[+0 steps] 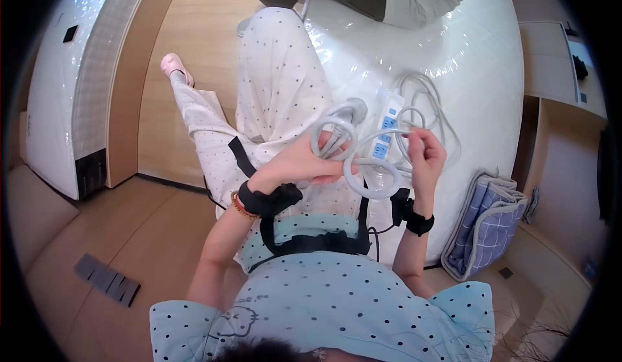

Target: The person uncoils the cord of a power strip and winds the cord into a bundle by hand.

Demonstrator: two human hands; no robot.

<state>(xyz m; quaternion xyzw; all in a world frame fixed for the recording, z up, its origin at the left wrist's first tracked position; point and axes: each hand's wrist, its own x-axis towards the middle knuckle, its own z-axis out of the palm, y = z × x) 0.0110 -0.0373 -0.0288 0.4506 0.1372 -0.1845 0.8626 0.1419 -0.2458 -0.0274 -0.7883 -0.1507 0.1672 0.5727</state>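
Fingers of my left hand (304, 160) are closed around a gathered bundle of pale grey power cable (348, 176), with the thumb side facing the loops; fingers of my right hand (427, 154) are drawn together, the tips seemingly pinching one strand of the same cable beside the bundle. The cable is located in front of my lap, one round loop standing above the left hand and another hanging between the two hands. A grey plug (357, 109) shows at the far end of the bundle. Directly beyond, a white power strip (391, 119) with blue socket faces lies on the plastic-wrapped mattress (479, 51), with a second coil of cable (435, 99) just beside it; whether the held cable joins the strip cannot be determined. Handling: the cable should be light, with a smooth jacket, flexible yet springy enough to open its loops if grip is slack. Recommended hold: across all gathered strands at the waist of the bundle, firm but without kinking; a thumb-and-forefinger pinch suffices for the single strand. The plug is probably the heaviest point and should be supported close to its body, not by pulling on the cord.
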